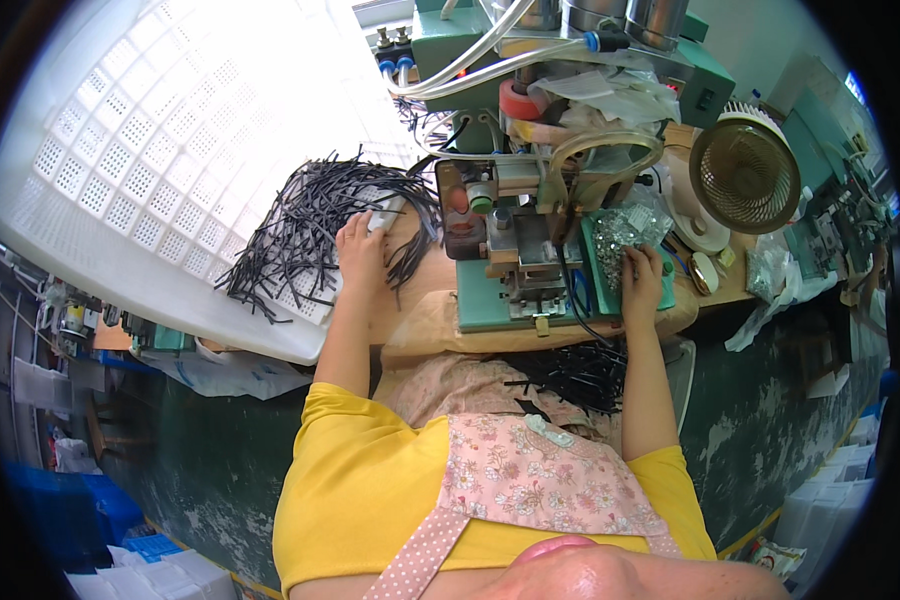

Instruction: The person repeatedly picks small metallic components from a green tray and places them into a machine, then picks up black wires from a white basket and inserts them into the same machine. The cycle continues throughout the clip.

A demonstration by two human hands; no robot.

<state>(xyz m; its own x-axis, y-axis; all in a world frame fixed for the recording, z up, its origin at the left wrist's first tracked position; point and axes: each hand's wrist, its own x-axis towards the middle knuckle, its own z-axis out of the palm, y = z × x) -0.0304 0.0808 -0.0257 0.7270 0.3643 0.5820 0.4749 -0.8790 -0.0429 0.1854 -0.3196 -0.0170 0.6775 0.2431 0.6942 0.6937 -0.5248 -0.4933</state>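
Observation:
My left hand rests at the near edge of a heap of thin black strips, its fingers stretched out and slightly apart over a pale grip or rim. The strips spill from a large white perforated basket onto the table. At the right, my right hand has bent fingertips in a pile of small shiny metal pieces on a green tray. Whatever its fingertips pinch is too small to make out. Between my hands stands a green bench press with a metal fixture.
A phone leans against the press's left side. Air hoses and a dark cable hang around the machine. A small fan stands at the right. More black strips lie on my lap, below the table edge.

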